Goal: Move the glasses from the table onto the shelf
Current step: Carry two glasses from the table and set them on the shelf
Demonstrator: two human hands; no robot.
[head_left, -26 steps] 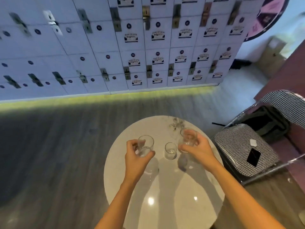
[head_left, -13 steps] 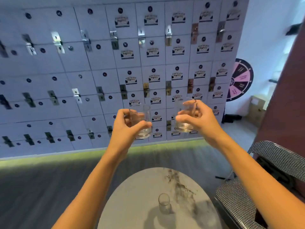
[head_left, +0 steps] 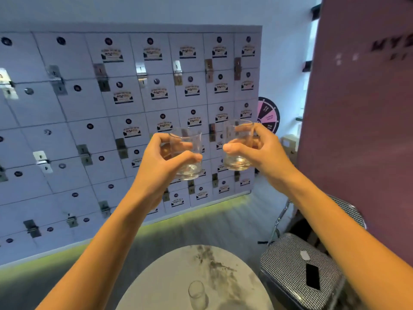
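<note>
My left hand [head_left: 159, 163] grips a clear tumbler [head_left: 187, 156] raised at chest height in front of the locker wall. My right hand [head_left: 262, 153] holds a second clear tumbler [head_left: 238, 145] just to the right of it; the two glasses are apart and upright. A third, smaller glass [head_left: 197, 294] stands on the round white marble table [head_left: 161, 285] at the bottom of the view. No shelf is visible.
A wall of white lockers [head_left: 125, 113] fills the left and centre. A checkered chair [head_left: 288, 262] with a black phone [head_left: 312, 279] on its seat stands right of the table. A mauve wall panel [head_left: 362, 121] rises at right, a pink prize wheel [head_left: 268, 114] beyond.
Both hands lifted their glasses off the table up to chest height, and my view tilted upward. The small glass stayed on the table.
</note>
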